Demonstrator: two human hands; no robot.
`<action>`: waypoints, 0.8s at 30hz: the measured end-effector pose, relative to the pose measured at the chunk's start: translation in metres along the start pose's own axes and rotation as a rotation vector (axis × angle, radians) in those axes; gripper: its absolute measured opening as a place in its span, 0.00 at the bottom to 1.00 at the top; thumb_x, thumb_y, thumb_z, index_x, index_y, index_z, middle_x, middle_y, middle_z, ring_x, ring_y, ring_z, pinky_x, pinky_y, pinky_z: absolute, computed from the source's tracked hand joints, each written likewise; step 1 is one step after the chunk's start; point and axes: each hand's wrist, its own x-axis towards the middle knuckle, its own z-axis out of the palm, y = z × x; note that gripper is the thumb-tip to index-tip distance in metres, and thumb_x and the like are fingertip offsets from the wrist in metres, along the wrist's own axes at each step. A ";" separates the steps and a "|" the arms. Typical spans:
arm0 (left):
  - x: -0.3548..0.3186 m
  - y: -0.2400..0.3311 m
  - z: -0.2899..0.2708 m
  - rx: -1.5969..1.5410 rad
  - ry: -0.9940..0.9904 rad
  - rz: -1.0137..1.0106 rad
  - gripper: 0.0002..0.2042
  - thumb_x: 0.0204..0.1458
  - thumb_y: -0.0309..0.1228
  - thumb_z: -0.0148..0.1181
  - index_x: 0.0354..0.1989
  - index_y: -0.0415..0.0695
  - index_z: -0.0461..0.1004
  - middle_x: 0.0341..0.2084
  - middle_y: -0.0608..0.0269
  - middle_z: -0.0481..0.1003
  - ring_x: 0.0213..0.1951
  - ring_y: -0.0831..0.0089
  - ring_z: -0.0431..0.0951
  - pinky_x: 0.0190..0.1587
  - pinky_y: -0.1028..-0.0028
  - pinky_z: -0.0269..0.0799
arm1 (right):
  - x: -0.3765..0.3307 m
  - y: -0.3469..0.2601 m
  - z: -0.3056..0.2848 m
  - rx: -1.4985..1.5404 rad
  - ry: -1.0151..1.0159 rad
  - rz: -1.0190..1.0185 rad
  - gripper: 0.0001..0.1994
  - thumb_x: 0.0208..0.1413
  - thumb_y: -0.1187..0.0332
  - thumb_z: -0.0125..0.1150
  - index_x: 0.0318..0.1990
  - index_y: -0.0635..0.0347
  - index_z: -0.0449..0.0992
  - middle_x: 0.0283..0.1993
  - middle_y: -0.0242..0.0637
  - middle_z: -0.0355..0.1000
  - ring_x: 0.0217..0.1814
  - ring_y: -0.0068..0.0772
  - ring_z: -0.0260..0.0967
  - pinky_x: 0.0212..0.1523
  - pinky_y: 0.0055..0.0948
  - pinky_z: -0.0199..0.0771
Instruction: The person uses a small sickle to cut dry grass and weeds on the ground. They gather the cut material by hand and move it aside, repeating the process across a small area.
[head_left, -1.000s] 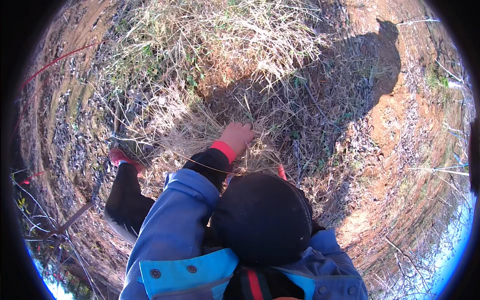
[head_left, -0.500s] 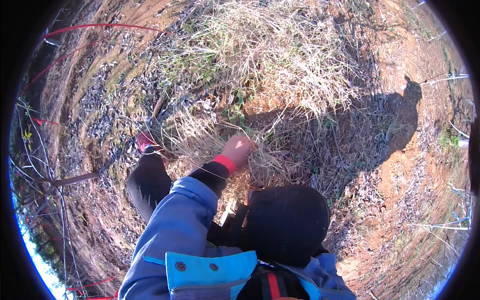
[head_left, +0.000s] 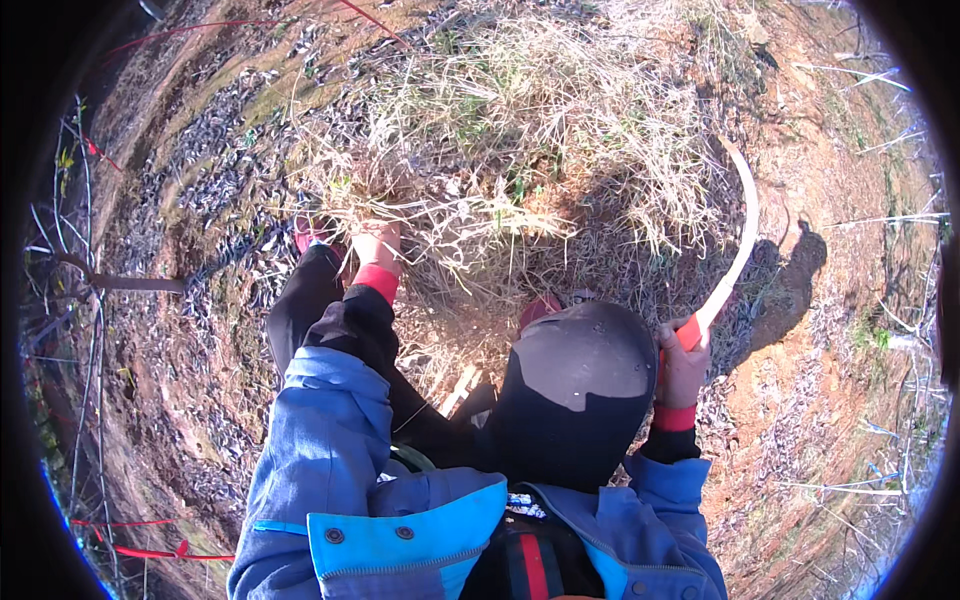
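**Sickle comes into view**

I see the right hand (head_left: pixel 683 368) now raised with a curved sickle (head_left: pixel 738 245) (not visible earlier). The left hand (head_left: pixel 377 243) has closed around a grass tuft (head_left: pixel 440 215), gripping it.

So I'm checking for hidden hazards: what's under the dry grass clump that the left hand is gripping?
Only tangled straw shows under the dry grass clump; the left hand is buried in it, fingers covered. The ground beneath cannot be seen.

Bare branches (head_left: pixel 95 300), red cord (head_left: pixel 150 550)
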 end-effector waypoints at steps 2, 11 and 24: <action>-0.007 -0.006 -0.010 -0.328 0.117 -0.162 0.14 0.55 0.35 0.52 0.47 0.42 0.74 0.43 0.58 0.76 0.43 0.65 0.75 0.46 0.69 0.72 | 0.005 -0.028 0.021 0.081 -0.200 -0.163 0.11 0.55 0.75 0.59 0.45 0.61 0.66 0.36 0.33 0.69 0.28 0.19 0.64 0.30 0.18 0.67; -0.012 0.152 -0.064 -2.152 -0.050 -0.025 0.16 0.56 0.37 0.58 0.48 0.40 0.75 0.40 0.61 0.78 0.39 0.73 0.78 0.41 0.72 0.75 | 0.049 -0.105 0.157 0.163 -0.652 0.174 0.11 0.61 0.70 0.49 0.50 0.57 0.66 0.29 0.32 0.68 0.20 0.23 0.66 0.17 0.23 0.68; -0.037 0.176 -0.137 -2.175 -0.401 -0.123 0.18 0.55 0.31 0.57 0.54 0.41 0.71 0.50 0.61 0.73 0.47 0.73 0.74 0.53 0.73 0.68 | 0.057 -0.088 0.196 0.109 -0.743 0.195 0.12 0.58 0.69 0.52 0.50 0.56 0.67 0.29 0.32 0.69 0.22 0.25 0.67 0.19 0.24 0.68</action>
